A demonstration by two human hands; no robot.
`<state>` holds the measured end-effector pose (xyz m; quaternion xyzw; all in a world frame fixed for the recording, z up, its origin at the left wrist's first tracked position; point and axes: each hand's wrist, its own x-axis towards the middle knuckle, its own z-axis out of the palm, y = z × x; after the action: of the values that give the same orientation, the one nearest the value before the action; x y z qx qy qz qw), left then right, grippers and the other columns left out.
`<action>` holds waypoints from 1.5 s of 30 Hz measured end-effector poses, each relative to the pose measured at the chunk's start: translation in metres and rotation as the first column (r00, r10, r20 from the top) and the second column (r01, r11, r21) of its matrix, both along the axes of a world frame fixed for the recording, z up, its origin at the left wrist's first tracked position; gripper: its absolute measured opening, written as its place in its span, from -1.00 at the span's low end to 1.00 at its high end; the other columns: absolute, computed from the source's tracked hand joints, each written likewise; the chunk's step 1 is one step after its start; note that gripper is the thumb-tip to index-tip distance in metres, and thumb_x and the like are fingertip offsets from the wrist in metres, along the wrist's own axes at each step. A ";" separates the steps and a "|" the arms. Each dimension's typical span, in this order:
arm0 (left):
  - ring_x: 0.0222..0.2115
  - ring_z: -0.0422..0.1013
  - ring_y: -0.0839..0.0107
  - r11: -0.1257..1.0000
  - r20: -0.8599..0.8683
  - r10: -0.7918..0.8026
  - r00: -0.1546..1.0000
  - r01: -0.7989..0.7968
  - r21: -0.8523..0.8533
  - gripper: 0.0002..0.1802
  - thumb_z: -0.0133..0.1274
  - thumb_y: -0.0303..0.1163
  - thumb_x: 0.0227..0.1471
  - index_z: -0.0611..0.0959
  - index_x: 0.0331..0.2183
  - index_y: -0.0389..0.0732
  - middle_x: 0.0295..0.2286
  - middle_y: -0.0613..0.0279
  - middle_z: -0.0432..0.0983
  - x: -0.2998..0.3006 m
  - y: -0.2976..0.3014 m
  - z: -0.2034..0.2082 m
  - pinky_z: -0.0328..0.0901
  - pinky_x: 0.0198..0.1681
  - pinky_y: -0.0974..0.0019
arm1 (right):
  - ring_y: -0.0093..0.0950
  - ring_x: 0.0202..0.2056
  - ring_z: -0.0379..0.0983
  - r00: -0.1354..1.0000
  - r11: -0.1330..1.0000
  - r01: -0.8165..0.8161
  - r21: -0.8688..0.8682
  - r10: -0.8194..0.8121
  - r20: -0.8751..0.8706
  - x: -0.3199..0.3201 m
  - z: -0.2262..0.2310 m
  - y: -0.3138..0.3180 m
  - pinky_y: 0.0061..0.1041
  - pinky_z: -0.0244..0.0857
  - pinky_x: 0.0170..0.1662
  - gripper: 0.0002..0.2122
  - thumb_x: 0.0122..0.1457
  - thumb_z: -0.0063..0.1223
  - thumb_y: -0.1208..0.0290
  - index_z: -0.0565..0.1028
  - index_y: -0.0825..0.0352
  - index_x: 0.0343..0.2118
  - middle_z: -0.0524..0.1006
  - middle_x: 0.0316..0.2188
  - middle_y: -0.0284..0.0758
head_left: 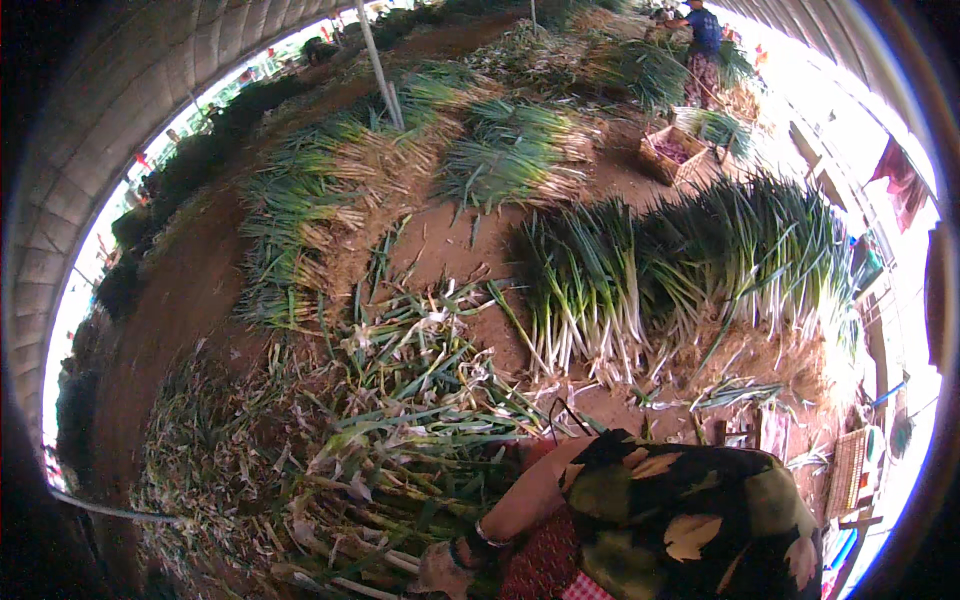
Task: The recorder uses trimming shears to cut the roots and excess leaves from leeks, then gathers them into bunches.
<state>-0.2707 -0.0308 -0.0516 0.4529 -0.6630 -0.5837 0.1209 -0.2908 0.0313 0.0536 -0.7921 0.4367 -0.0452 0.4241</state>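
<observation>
My right arm, in a camouflage-patterned sleeve (690,520), bends at the elbow. Its bare forearm (535,495) runs down to the left, with a band at the wrist. At the lower edge my right hand (446,570) is curled against pale stalks of long green onions (385,555); its fingers are dim and partly hidden. Loose green onions and stripped leaves (400,440) lie around and beyond this hand. Below the forearm shows dark red cloth (540,560) beside pink checked cloth (588,588). My left hand is out of view.
Long green onions stand bunched (700,270) ahead on the right; others lie in rows (320,210) on the soil. A crate (668,155) with purple-red contents is farther back, near another person (703,50). A pole (378,65) rises left of centre; a wicker basket (848,470) is at right.
</observation>
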 end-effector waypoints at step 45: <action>-0.43 0.53 0.01 0.647 0.656 0.734 0.175 -0.474 -0.597 -0.58 0.13 -0.32 -0.05 0.37 -0.15 -0.17 -0.46 0.04 0.51 0.312 0.195 0.011 0.43 -0.43 0.05 | -0.15 -0.45 0.55 0.929 0.870 -0.341 -0.357 0.254 -0.268 0.122 -0.037 -0.049 -0.21 0.39 -0.43 -0.12 -0.10 0.29 -0.11 0.22 0.44 0.17 0.54 -0.52 -0.10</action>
<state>0.0410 0.1639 -0.0406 0.8849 -0.4563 -0.0793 0.0499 -0.1693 -0.0178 0.0167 -0.9197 0.3331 0.0180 0.2071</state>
